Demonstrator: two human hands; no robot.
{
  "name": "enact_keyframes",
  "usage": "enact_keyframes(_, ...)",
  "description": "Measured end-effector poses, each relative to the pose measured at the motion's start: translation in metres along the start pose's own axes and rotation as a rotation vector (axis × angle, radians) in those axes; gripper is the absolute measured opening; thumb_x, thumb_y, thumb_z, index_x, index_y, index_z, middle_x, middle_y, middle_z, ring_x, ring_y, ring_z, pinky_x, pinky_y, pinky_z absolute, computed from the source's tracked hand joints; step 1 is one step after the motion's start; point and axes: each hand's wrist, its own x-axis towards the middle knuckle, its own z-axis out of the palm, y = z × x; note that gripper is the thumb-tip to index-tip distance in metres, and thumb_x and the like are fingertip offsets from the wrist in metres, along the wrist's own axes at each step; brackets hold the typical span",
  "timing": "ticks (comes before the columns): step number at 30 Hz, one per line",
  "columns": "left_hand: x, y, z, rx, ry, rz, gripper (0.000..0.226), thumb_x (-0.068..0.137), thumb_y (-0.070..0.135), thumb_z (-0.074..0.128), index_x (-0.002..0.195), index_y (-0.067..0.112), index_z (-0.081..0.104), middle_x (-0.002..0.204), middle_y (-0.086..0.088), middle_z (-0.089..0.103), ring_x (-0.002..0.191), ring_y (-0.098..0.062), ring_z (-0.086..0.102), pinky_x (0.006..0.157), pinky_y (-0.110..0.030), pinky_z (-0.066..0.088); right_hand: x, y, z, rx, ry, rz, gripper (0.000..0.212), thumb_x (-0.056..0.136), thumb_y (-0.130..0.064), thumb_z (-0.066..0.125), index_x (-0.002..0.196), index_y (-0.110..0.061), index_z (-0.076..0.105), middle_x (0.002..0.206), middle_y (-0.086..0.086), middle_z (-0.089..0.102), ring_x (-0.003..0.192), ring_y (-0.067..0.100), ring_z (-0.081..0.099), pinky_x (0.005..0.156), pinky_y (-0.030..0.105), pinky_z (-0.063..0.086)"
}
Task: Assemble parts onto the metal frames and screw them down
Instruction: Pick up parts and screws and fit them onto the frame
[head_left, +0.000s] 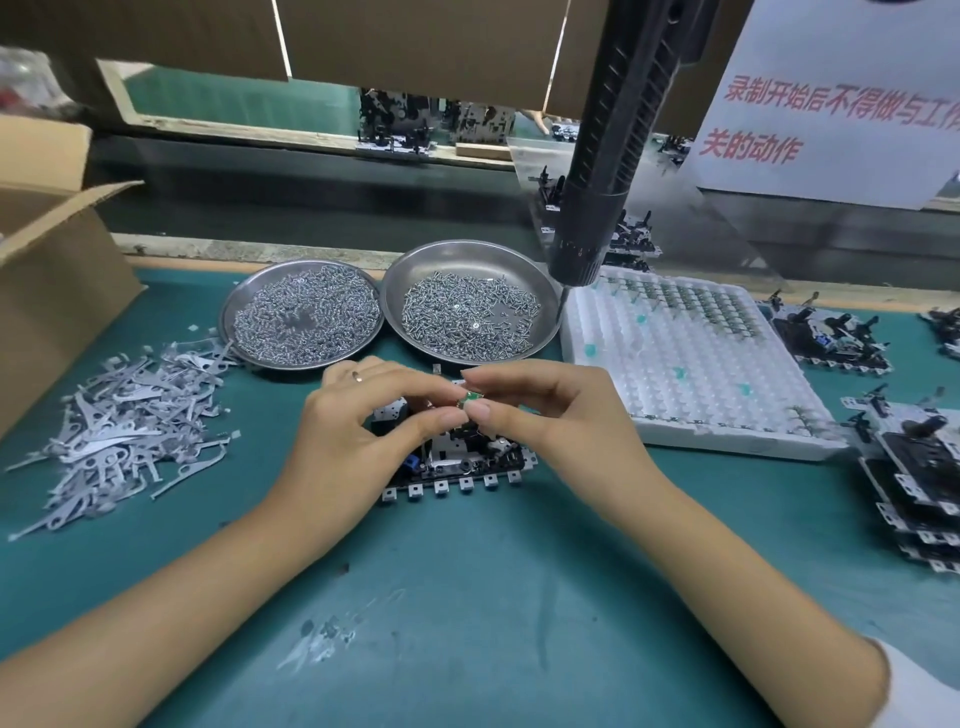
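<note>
Right now both hands meet over a metal frame (457, 462) that lies flat near the middle of the green mat (467, 597). The left hand (353, 436) has its fingers curled, thumb and forefinger closing on a small green part (470, 399) held just above the frame. The right hand (550, 410) pinches the same part from the other side, its thumb tip touching the left forefinger. Whether the part already touches the frame cannot be told.

Toward the far edge of the mat sit two round metal dishes side by side, the left dish (301, 314) heaped with screws and the right dish (472, 301) holding a thinner scatter. A black electric screwdriver (602, 171) hangs down, its bit just beside the right dish's rim. A white foam tray (691, 364) with rows of small parts lies toward the right edge, and more frames are stacked (914, 483) at the right edge. A loose pile of flat metal levers (124, 431) spreads by the left edge, near a cardboard box (47, 270).
</note>
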Motion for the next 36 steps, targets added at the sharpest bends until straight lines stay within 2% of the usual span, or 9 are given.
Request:
enact_keyframes(4,0.001,0.000,-0.002,0.029,0.036,0.006,0.025,0.074,0.043,0.069,0.097,0.034,0.066,0.091,0.017,0.061,0.089,-0.007,0.059,0.086,-0.058,0.041,-0.002,0.000,0.003,-0.094,-0.033,-0.076,0.019,0.082,-0.003,0.070,0.095,-0.018,0.073,0.091,-0.005,0.074,0.084,0.008,0.068,0.077,0.020,0.053)
enact_keyframes(9,0.000,0.000,-0.003,0.064,0.032,0.040,0.020,0.073,0.042,0.069,0.092,0.036,0.062,0.092,0.017,0.060,0.089,-0.007,0.058,0.087,-0.058,0.041,-0.005,0.002,0.003,-0.210,-0.022,-0.141,0.017,0.082,-0.003,0.071,0.092,-0.016,0.076,0.090,-0.001,0.073,0.086,0.012,0.067,0.077,0.033,0.055)
enact_keyframes(14,0.000,-0.002,-0.009,0.164,-0.053,0.075,0.027,0.072,0.046,0.068,0.096,0.034,0.061,0.093,0.012,0.063,0.091,-0.004,0.056,0.094,-0.036,0.032,-0.006,0.005,0.002,-0.345,-0.011,-0.254,0.015,0.078,-0.003,0.075,0.090,-0.012,0.077,0.088,-0.003,0.074,0.089,0.012,0.061,0.076,0.032,0.050)
enact_keyframes(17,0.006,-0.003,-0.019,0.047,-0.173,-0.002,0.030,0.070,0.044,0.076,0.096,0.037,0.064,0.091,0.012,0.065,0.089,0.000,0.057,0.089,-0.021,0.039,-0.005,0.011,0.003,-0.502,-0.015,-0.359,0.014,0.076,-0.005,0.077,0.090,-0.011,0.077,0.089,-0.002,0.074,0.086,0.015,0.059,0.079,0.026,0.047)
enact_keyframes(21,0.012,-0.006,-0.034,-0.163,-0.029,-0.174,0.012,0.080,0.034,0.066,0.091,0.035,0.070,0.091,0.016,0.071,0.086,0.000,0.063,0.079,-0.014,0.047,-0.007,0.019,0.003,-0.681,-0.084,-0.501,0.013,0.075,-0.006,0.077,0.087,-0.009,0.078,0.090,0.001,0.074,0.080,0.022,0.053,0.074,0.030,0.049)
enact_keyframes(25,0.004,-0.005,-0.029,-0.116,-0.035,-0.204,0.008,0.085,0.032,0.062,0.087,0.033,0.070,0.089,0.014,0.070,0.086,-0.004,0.064,0.084,-0.020,0.049,-0.006,0.023,0.006,-0.730,-0.090,-0.577,0.010,0.074,-0.008,0.076,0.084,-0.009,0.079,0.088,0.002,0.074,0.076,0.028,0.054,0.069,0.044,0.051)
enact_keyframes(27,-0.002,-0.002,-0.023,-0.074,-0.072,-0.196,0.012,0.086,0.032,0.060,0.087,0.028,0.071,0.087,0.010,0.070,0.085,-0.005,0.063,0.084,-0.023,0.049,-0.006,0.024,0.007,-0.740,-0.089,-0.602,0.009,0.074,-0.008,0.076,0.083,-0.010,0.079,0.087,0.001,0.074,0.074,0.028,0.054,0.068,0.044,0.050)
enact_keyframes(32,-0.007,0.005,-0.017,0.053,-0.119,-0.111,0.018,0.088,0.030,0.056,0.087,0.022,0.072,0.080,-0.001,0.067,0.082,-0.020,0.063,0.082,-0.047,0.046,-0.005,0.024,0.007,-0.756,-0.078,-0.643,0.006,0.074,-0.008,0.076,0.080,-0.010,0.078,0.087,-0.002,0.074,0.073,0.028,0.056,0.067,0.044,0.050)
enact_keyframes(36,-0.008,0.006,-0.018,0.060,-0.097,-0.105,0.018,0.088,0.027,0.054,0.088,0.022,0.071,0.079,-0.001,0.067,0.082,-0.021,0.062,0.082,-0.050,0.045,-0.006,0.026,0.008,-0.754,-0.071,-0.644,0.006,0.074,-0.008,0.077,0.080,-0.010,0.078,0.087,-0.002,0.073,0.074,0.028,0.056,0.067,0.044,0.050)
